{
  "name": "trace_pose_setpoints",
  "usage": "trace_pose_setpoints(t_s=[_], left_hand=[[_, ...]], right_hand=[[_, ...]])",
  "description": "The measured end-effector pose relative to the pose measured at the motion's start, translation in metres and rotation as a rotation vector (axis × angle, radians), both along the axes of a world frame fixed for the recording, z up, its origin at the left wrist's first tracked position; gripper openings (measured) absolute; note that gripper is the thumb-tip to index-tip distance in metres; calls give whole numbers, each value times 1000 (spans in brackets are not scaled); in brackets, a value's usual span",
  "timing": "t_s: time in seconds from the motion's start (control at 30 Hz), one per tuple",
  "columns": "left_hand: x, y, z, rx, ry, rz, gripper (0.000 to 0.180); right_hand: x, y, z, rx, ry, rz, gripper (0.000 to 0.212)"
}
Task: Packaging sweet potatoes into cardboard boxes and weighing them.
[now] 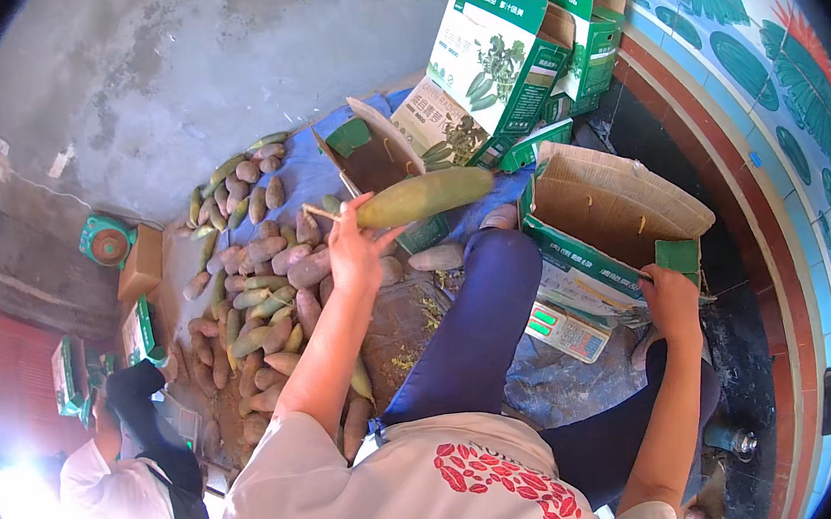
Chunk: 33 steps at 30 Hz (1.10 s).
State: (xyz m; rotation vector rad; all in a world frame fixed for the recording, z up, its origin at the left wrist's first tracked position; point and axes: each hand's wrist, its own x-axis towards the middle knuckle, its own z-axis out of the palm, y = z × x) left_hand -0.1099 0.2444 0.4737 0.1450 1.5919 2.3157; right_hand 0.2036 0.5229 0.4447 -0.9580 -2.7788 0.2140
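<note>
One long green radish [434,196] is held up in the air near the middle of the view, lying nearly level, its rounded end toward the right. The left hand [353,250] grasps it by its other end, where a thin pale stem [319,212] pokes out beyond the fingers. The right hand [672,297] is at the near side of an open green-and-white carton [586,268], fingers curled by its rim; a small dark thing shows at them, and I cannot tell whether they grip that or the cardboard. Just below the carton is a pale scale [568,333] with green-lit displays. Behind the radish, another carton [389,127] stands open on a blue sheet [302,175], with taller printed boxes [486,53] beyond it. To the left spreads a large heap of radishes [265,304], green and earth-brown. Farther off at lower left, another person [132,487] bends forward, and a painted wall [725,40] curves along the right.
</note>
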Motion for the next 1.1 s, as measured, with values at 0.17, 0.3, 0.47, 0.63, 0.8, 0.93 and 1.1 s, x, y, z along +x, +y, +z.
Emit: trace_pose_setpoints(t_s=[0.17,0.3,0.47,0.63,0.8,0.93,1.1], left_hand=[[33,48,28,40,30,-231,44],[52,83,23,49,18,-457,45],[80,139,9,-41,166,-623,39],[102,189,-9,-228,189,-740,34],[128,226,-23,-327,41,-832,35],[134,245,-36,-301,93,-857,31],[129,248,-40,-281,69,-783,26]], right_hand=[[1,0,1,-7,-30,-10,16],[-2,-2,6,-25,-27,-12,17],[2,0,3,-22,1,7,16],[1,-1,4,-24,-9,7,17],[3,0,5,-11,-36,6,17],[0,1,7,-16,-46,16,18],[-5,1,9,-31,-41,2,18]])
